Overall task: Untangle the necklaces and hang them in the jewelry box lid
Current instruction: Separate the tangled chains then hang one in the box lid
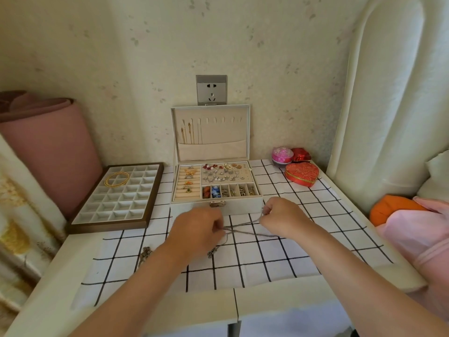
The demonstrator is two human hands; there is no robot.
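Nearest me, my left hand (196, 229) and right hand (281, 217) each pinch the crossed grey chain (243, 226); gold necklaces (187, 132) hang in the lid (226, 135); I judge much remains.

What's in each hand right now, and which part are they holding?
Both hold the silver necklace chain: the left hand pinches it near the crossed strands, the right hand grips a looped stretch farther along.

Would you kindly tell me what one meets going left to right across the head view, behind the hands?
Pink roll → compartment tray → jewelry box → red heart-shaped box → orange cushion.
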